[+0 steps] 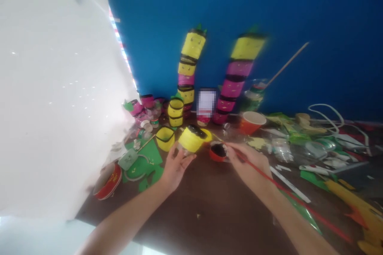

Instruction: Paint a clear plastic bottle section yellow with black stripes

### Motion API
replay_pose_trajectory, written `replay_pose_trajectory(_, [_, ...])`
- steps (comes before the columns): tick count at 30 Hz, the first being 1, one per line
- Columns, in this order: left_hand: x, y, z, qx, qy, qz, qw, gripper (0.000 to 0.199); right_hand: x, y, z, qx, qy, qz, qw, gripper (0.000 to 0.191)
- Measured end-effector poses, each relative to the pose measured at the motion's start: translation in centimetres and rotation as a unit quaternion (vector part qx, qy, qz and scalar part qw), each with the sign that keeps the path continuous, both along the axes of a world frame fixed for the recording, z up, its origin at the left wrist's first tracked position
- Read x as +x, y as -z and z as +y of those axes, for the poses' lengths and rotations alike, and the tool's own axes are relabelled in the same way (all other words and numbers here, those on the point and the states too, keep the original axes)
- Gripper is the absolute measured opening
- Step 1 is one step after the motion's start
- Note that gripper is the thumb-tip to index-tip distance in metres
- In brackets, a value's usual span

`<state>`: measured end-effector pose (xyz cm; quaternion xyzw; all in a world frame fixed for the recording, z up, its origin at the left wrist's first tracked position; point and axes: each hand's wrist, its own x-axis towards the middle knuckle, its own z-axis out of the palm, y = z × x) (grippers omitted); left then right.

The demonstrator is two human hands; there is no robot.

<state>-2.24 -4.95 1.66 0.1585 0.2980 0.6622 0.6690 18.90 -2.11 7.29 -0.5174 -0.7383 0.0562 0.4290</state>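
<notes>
My left hand [177, 163] holds a yellow cup-like piece [190, 140] from below, its black-rimmed end tilted up and to the right. My right hand [247, 161] grips a long red-handled brush [269, 177] whose tip end points left, beside the held piece. Under that tip stands a small red bowl [218, 152] with something dark inside. Behind the yellow piece, a yellow round thing [206, 135] is partly hidden. An open yellow cup with a dark rim [165, 139] sits just left of my left hand.
Two tall yellow and pink stacks [188, 69] [235, 81] stand by the blue wall. Green sheets [151, 153] and a red bowl [109, 181] lie left. On the right are an orange-red cup [253, 122], plastic bottles [283, 150], a white strip [290, 184] and scraps.
</notes>
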Motion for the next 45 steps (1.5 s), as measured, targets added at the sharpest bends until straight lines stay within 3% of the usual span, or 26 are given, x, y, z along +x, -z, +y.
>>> replay_pose_trajectory(9, [0.2, -0.4, 0.1, -0.003, 0.002, -0.003, 1.000, 0.054, -2.0, -2.1, 5.6, -0.131, -0.039, -0.096, 0.986, 0.019])
replay_pose_trajectory(21, [0.0, -0.5, -0.1, 0.024, 0.006, -0.020, 0.999, 0.057, -3.8, -1.4, 7.0, -0.176, -0.077, -0.148, 0.970, 0.020])
replay_pose_trajectory(28, [0.1, -0.5, -0.2, 0.013, 0.002, -0.019, 1.000, 0.061, -3.6, -2.0, 6.9, -0.166, -0.079, -0.131, 0.974, 0.020])
replay_pose_trajectory(35, [0.1, 0.1, 0.1, -0.015, 0.011, 0.010, 1.000, 0.050, -1.2, -2.9, 4.4, -0.101, -0.017, -0.046, 0.994, 0.017])
replay_pose_trajectory(37, [0.1, 0.1, 0.1, -0.022, 0.012, 0.005, 1.000, 0.047, -0.6, -2.6, 2.9, -0.091, 0.004, 0.059, 0.994, 0.016])
replay_pose_trajectory(41, [0.2, -0.1, -0.1, -0.002, 0.034, 0.001, 0.999, 0.042, -0.3, -0.8, 0.1, -0.017, 0.029, 0.228, 0.973, 0.014])
replay_pose_trajectory(45, [0.2, 0.1, -0.2, 0.016, 0.029, -0.002, 0.999, 0.039, -0.5, 1.6, -1.7, 0.030, 0.016, 0.279, 0.960, 0.011])
